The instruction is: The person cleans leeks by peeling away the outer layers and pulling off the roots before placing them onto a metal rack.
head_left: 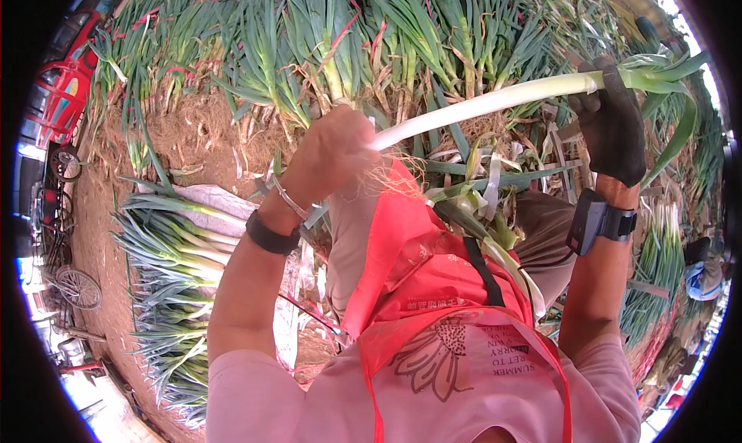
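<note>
I hold one long green onion (pixel 495 101) crosswise in front of me, its white stalk running from lower left to upper right. My left hand (pixel 334 151) is bare and closed around the root end, where pale roots hang down. Gloved in black, my right hand (pixel 612 122) grips the stalk where the white turns to green leaves. A dark band circles my left wrist, and a black device is strapped to my right wrist. A red apron (pixel 421 269) covers my lap below the onion.
Bundles of green onions (pixel 371 33) lie in rows on the soil ahead. A stack of trimmed onions (pixel 174 250) lies on white sheeting at my left. Peeled leaves (pixel 483 184) litter the ground at my knees. Another person (pixel 702 277) crouches at the right.
</note>
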Demonstrator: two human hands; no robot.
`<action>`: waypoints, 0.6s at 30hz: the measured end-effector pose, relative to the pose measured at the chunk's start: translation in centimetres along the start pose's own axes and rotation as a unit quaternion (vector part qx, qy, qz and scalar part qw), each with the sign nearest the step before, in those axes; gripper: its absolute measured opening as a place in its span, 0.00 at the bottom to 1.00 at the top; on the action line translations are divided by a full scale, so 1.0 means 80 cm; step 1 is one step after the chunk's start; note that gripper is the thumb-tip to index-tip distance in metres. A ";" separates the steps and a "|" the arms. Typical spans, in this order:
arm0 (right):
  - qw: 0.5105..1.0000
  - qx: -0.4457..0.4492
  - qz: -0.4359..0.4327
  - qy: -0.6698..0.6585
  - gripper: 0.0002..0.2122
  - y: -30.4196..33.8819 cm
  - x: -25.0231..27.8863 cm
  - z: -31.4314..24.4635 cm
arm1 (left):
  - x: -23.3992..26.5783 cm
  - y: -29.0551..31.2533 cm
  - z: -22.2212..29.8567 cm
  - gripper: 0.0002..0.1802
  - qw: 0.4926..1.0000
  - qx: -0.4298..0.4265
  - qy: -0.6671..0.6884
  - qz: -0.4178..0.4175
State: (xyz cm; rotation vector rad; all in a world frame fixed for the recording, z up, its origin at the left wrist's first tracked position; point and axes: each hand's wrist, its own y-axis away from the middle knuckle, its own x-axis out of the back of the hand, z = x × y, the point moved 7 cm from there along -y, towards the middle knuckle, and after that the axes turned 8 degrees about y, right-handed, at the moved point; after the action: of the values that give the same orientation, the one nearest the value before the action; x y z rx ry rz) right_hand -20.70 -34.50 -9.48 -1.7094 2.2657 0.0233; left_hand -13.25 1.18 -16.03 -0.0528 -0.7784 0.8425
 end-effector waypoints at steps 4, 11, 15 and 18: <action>0.653 0.294 0.043 0.696 0.13 0.015 -0.045 -0.032 | 0.001 -0.003 0.001 0.13 1.000 0.016 0.000 -0.009; 0.864 0.146 -0.002 0.482 0.18 -0.006 -0.011 -0.016 | -0.010 0.003 0.008 0.13 0.996 -0.055 -0.070 0.007; 0.735 0.169 0.153 0.639 0.15 -0.002 -0.077 -0.055 | -0.008 -0.004 -0.009 0.15 0.999 -0.032 -0.024 0.033; 0.928 0.056 0.260 0.261 0.08 -0.003 -0.095 -0.047 | -0.007 -0.003 -0.014 0.16 0.999 -0.042 -0.001 0.009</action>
State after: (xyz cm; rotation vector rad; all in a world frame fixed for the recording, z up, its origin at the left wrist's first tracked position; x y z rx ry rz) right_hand -19.51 -28.18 -3.98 -1.0960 2.9778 -0.4927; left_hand -12.64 0.89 -17.08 -0.1341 -0.8153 0.8275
